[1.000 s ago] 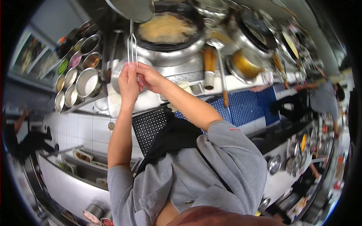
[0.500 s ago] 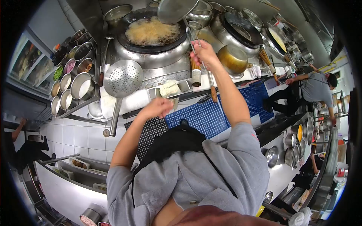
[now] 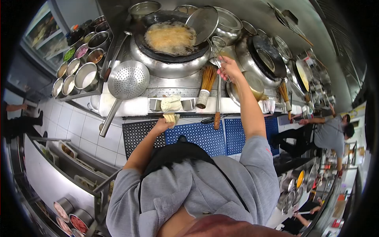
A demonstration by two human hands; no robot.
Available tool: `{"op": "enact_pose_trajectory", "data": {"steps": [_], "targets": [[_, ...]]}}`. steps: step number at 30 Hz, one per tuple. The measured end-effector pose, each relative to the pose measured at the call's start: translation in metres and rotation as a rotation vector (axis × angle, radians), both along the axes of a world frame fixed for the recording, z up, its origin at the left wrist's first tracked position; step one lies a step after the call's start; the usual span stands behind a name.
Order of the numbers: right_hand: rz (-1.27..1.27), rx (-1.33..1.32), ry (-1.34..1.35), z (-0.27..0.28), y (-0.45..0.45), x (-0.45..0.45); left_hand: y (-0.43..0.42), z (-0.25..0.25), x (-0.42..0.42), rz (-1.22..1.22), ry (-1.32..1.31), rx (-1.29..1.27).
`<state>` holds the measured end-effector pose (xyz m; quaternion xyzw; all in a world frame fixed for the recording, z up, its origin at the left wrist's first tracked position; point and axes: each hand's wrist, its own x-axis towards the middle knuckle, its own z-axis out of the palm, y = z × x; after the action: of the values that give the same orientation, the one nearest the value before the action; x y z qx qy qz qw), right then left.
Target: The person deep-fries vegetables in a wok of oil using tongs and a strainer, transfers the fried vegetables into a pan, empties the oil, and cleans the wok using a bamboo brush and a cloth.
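Metal strainer (image 3: 202, 24) extends beyond right hand (image 3: 229, 68) gripping it; yellowish cloth (image 3: 171, 119) clutched in left hand (image 3: 162, 125).

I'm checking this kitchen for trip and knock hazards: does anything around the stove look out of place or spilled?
No spill is visible. What stands out is the skimmer: its long handle juts past the edge of the counter, where it could perhaps be bumped. The wooden grip further right pokes out too.

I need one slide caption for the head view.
Right grip on the round strainer beside a foaming wok; left grip on a yellowish cloth.
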<state>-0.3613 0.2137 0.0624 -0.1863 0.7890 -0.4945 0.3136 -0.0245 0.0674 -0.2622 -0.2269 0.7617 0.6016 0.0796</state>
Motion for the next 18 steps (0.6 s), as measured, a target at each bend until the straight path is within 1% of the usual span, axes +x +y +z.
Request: {"op": "enact_pose_trajectory", "data": {"steps": [1,2,5,6,10,13,14,18], "targets": [[0.018,-0.044,-0.058,-0.009,0.001,-0.008,0.004,0.006,0.002,-0.037,0.107,-0.103],[0.044,-0.083,-0.127,-0.018,0.002,-0.017,0.008,0.013,0.011,0.048,0.025,0.002],[0.112,-0.173,-0.321,-0.031,-0.006,-0.027,0.003,0.027,0.035,0.091,-0.154,-0.085],[0.155,-0.201,-0.367,-0.037,-0.009,-0.028,0.002,0.030,0.043,0.154,-0.142,-0.007],[0.230,-0.290,-0.471,-0.048,-0.028,-0.021,0.007,0.043,0.057,0.276,-0.063,0.068],[0.273,-0.293,-0.429,-0.040,-0.032,-0.011,0.013,0.055,0.064,0.294,-0.013,0.106],[0.278,-0.294,-0.421,-0.037,-0.030,-0.009,0.014,0.055,0.066,0.333,-0.002,0.126],[0.279,-0.197,-0.219,-0.003,-0.014,0.009,0.023,0.048,0.074,0.451,0.073,0.222]]}}
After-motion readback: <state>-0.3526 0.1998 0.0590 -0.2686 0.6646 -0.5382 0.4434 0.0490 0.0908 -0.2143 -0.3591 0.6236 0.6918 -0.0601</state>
